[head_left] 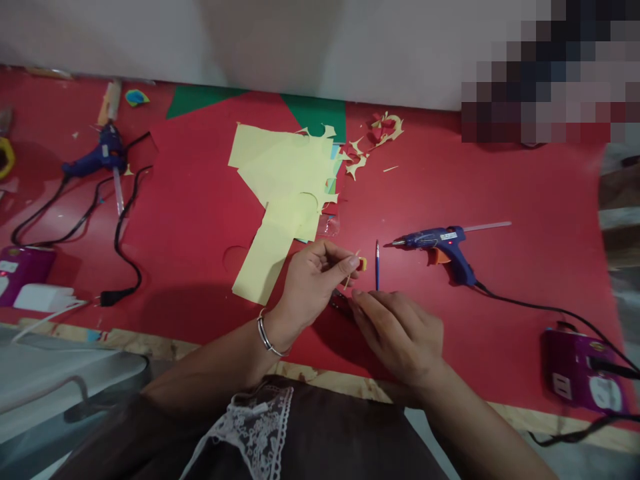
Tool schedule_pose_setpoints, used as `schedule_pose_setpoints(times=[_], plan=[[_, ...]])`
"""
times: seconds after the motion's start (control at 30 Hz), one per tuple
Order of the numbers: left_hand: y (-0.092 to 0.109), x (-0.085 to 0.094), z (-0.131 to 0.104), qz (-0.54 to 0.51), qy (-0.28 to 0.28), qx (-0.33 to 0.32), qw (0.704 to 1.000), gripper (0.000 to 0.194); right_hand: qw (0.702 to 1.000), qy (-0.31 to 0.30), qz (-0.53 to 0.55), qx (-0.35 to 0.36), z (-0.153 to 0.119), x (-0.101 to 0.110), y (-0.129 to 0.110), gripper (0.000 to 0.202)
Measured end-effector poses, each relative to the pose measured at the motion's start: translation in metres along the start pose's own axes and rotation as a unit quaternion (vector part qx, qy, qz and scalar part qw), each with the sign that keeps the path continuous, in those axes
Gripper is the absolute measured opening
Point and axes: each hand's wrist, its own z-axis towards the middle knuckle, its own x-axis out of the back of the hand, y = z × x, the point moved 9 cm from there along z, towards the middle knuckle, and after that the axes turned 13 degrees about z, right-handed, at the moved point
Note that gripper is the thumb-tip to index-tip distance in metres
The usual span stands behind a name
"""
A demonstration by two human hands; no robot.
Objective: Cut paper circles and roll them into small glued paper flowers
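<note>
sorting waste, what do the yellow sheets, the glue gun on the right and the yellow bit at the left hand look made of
Yellow sheets: likely matte paper or thin card; flat, with cut edges. Glue gun: probably hard plastic; smooth, moulded, slightly shiny. Yellow bit: too small and blurred to tell; paper or plastic possible.

No readable text; glue gun label (pixel 449 236) blurred.

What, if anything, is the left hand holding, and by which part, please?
The left hand seems to pinch a thin pale strip near its middle; a small yellow piece shows beside it, its hold unclear.
</note>
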Motion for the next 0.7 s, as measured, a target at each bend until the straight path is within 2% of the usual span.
schedule_pose_setpoints(times=[0.07, 0.37, 0.53, 0.7], plan=[[-0.003, -0.004, -0.002, -0.011, -0.006, 0.003, 1.000, 0.031, 1.000, -0.002, 0.001, 0.007, -0.003, -0.002, 0.001, 0.036], [-0.009, -0.014, -0.005, -0.028, -0.036, 0.000, 0.999, 0.036, 0.997, 0.061, 0.034, 0.014, 0.003, 0.004, 0.003, 0.030], [-0.012, -0.012, -0.004, -0.051, -0.023, 0.027, 0.998, 0.035, 0.997, 0.056, 0.052, 0.002, 0.004, 0.005, 0.005, 0.028], [-0.010, -0.012, -0.004, -0.040, -0.022, 0.022, 0.999, 0.034, 0.998, 0.059, 0.035, 0.004, 0.004, 0.003, 0.005, 0.032]])
